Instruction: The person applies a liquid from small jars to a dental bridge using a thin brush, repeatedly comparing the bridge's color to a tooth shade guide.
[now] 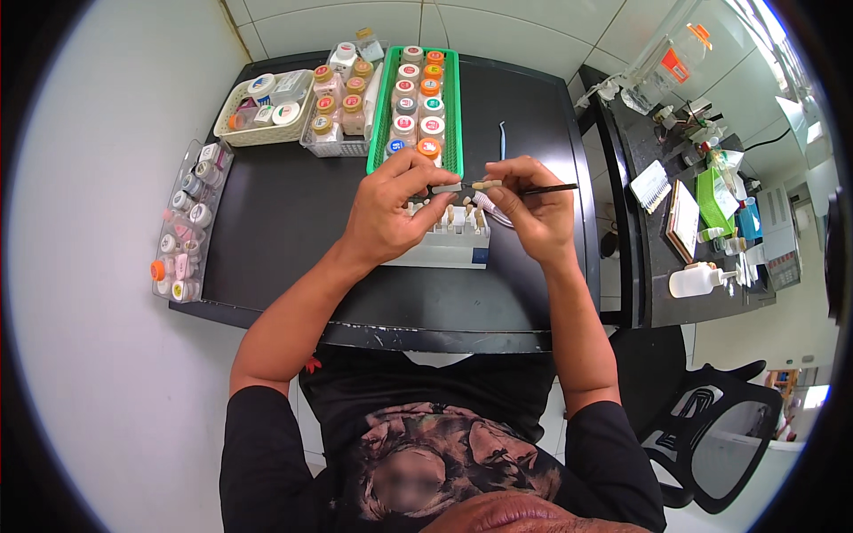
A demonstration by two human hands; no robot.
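My left hand [400, 200] pinches a small whitish tab [447, 188] between thumb and fingers. Close beside it, my right hand [533, 200] grips a small beige piece [484, 185] and a thin dark stick [560, 188] that points out to the right. Under both hands stands a white holder [431, 255] with several small tan pieces on short stems, partly hidden by my fingers. A white ridged item [498, 213] lies by my right hand, and a pale blue hooked tool [502, 145] lies farther back on the black desk [258, 222].
A green basket [456, 115] and two pale baskets [235, 138] with jars line the back. A clear tray [182, 222] of containers sits left. At right are a side counter [657, 293] with papers and bottles, and a black chair [711, 426]. A tiled wall [524, 27] is behind.
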